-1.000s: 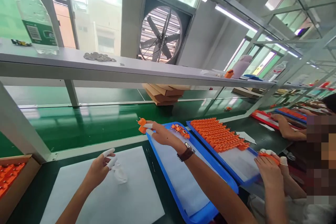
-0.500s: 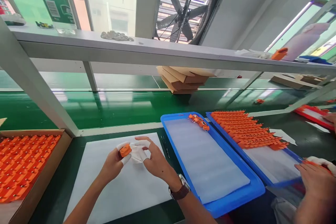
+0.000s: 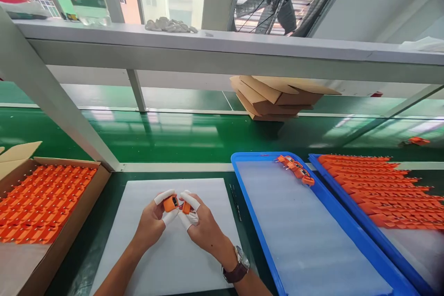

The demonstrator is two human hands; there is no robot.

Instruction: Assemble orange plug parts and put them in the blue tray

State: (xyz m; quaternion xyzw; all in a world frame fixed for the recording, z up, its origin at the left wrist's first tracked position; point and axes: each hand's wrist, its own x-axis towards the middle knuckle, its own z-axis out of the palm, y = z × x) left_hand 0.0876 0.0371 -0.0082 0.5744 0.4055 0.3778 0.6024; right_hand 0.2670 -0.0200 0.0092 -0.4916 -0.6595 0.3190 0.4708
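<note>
Over a white sheet (image 3: 180, 259), my left hand (image 3: 151, 222) pinches an orange block (image 3: 170, 203) with a dark opening facing right. Close beside it, my right hand (image 3: 207, 227) grips a smaller orange piece (image 3: 186, 207). The two pieces are nearly end to end; whether they touch is too small to tell. White covers wrap the thumbs and some fingertips of both hands. Something white and crumpled lies behind the right fingers, partly hidden.
At left stands a cardboard box (image 3: 74, 215) of orange parts. To the right, a blue tray (image 3: 255, 219) holds a few orange pieces (image 3: 296, 169); another tray (image 3: 360, 222) holds rows of orange parts (image 3: 381, 189). Thin dark tools (image 3: 235, 201) lie beside the sheet. A shelf beam (image 3: 215, 58) crosses above.
The view has swung right and closer. An orange piece now shows in my right fingers, brought up against the left-hand block, whose dark opening has turned into view. The neighbouring person's hands have left view.
</note>
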